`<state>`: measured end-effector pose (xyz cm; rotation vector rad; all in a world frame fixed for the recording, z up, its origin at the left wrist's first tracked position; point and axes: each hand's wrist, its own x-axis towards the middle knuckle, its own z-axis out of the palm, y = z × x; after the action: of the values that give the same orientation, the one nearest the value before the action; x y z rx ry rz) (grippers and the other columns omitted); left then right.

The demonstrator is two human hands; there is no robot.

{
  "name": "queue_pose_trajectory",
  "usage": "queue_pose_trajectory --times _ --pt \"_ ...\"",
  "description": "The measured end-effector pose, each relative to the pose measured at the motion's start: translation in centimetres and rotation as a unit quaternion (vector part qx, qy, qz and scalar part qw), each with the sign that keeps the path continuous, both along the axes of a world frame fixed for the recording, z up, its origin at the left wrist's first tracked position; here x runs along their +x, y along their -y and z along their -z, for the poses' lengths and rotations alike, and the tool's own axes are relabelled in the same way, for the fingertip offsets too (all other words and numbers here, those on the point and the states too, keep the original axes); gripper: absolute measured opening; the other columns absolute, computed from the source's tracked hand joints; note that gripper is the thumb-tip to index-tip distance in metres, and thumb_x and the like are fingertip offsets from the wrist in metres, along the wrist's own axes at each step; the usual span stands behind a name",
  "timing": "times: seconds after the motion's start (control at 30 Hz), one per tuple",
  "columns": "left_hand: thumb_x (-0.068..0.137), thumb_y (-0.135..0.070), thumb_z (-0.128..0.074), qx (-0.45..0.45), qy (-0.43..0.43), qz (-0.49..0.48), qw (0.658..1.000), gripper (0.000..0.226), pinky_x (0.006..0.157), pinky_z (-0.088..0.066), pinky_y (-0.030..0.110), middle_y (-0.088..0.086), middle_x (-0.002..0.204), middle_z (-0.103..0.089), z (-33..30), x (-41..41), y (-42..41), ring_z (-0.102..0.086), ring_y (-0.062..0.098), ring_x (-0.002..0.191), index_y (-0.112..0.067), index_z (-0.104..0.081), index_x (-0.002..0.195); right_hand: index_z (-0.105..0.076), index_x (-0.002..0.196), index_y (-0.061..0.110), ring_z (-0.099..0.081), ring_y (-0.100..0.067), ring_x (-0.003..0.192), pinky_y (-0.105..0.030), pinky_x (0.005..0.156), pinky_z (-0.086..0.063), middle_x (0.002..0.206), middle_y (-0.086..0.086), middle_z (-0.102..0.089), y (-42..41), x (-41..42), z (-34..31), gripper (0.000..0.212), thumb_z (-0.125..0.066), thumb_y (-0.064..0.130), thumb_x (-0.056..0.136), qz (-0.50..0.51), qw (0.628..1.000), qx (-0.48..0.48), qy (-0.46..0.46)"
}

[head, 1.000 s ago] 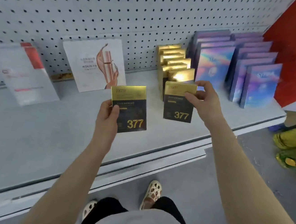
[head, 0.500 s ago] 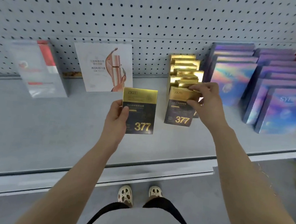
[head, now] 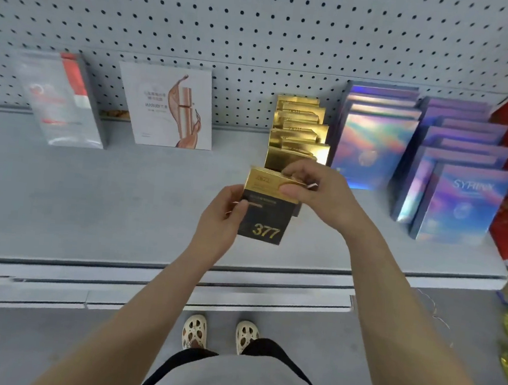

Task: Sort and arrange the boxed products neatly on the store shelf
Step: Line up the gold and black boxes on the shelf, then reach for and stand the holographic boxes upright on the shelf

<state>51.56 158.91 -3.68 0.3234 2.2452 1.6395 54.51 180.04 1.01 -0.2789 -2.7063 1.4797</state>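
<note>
Both grips are closed on boxes in front of the shelf's middle. Left hand (head: 224,217) holds a flat black-and-gold cardboard box marked 377 (head: 264,216) by its left edge, thumb laid across the front face and the other fingers hidden behind it; the box stands upright, tilted slightly, just above the shelf's front part. Right hand (head: 321,192) pinches the gold top of a second black-and-gold box (head: 273,183), thumb on the front face and curled fingers over the top edge. This second box sits directly behind the first and touches or nearly touches it; I cannot tell which.

Going from largest to smallest: a grey perforated metal back panel (head: 262,31) rises behind a long grey metal shelf (head: 90,201). On the shelf's right stand two rows of iridescent purple-blue flat boxes (head: 462,209), upright, one behind another. Left of them, just behind the right hand, a row of matching gold-topped boxes (head: 299,128) runs back to the panel. Further left a white square box printed with a rose-gold bottle (head: 168,106) leans on the panel, and well apart at far left leans a white-and-red flat box (head: 60,99).
</note>
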Motion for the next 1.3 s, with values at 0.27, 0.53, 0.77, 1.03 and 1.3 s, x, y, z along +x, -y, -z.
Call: queue_pose_trajectory --times 0.27,0.53,0.77,1.03,1.3 --pt "0.099 -0.026 -0.053 -0.152 -0.006 0.038 0.988 0.043 0.096 -0.037 0.02 0.001 0.141 -0.046 2.9 1.2 -3.2 -0.051 0.013 0.119 -0.026 -0.044 0.141 -0.062 0.101 0.031 -0.055 -0.01 0.086 -0.011 0.071 -0.041 0.095 0.011 -0.06 -4.4 0.4 1.1 0.025 -0.077 0.024 0.082 0.032 0.991 0.132 -0.018" --pt "0.097 -0.02 -0.054 -0.168 -0.048 0.057 0.983 0.042 0.097 -0.043 0.026 0.007 0.129 -0.054 2.9 1.4 -4.7 -0.057 0.017 0.11 -0.019 -0.047 0.139 -0.055 0.121 0.021 -0.053 -0.02 0.111 -0.027 0.092 -0.046 0.124 -0.004 -0.049 -3.7 -0.5 2.8 0.048 -0.08 0.024 0.08 0.023 0.963 0.266 -0.046" --pt "0.098 -0.017 -0.053 -0.152 -0.039 0.053 0.986 0.041 0.1 -0.045 0.027 0.007 0.131 -0.055 2.5 1.3 -4.3 -0.057 0.018 0.115 -0.016 -0.048 0.138 -0.057 0.122 0.017 -0.046 -0.025 0.117 -0.031 0.092 -0.046 0.126 -0.008 -0.049 -3.6 -0.6 2.6 0.047 -0.079 0.025 0.081 0.009 0.947 0.315 -0.059" --pt "0.097 -0.011 -0.054 -0.112 -0.068 -0.052 0.99 0.033 0.085 -0.043 0.006 -0.005 0.115 -0.066 1.4 2.3 0.5 -0.061 0.008 0.098 -0.02 -0.058 0.128 -0.065 0.114 0.01 -0.051 -0.035 0.106 -0.043 0.093 -0.044 0.115 -0.013 -0.059 -0.1 -0.2 1.9 0.026 -0.064 0.021 0.09 0.046 0.928 0.344 -0.133" --pt "0.097 -0.013 -0.054 -0.08 -0.076 -0.221 0.969 0.028 0.083 -0.048 0.014 -0.011 0.105 -0.069 1.3 4.4 13.6 -0.063 0.001 0.094 -0.024 -0.064 0.12 -0.064 0.119 0.012 -0.058 -0.026 0.106 -0.035 0.091 -0.044 0.116 -0.008 -0.061 14.3 -0.8 4.6 0.024 -0.056 0.021 0.099 -0.12 0.96 0.232 -0.103"
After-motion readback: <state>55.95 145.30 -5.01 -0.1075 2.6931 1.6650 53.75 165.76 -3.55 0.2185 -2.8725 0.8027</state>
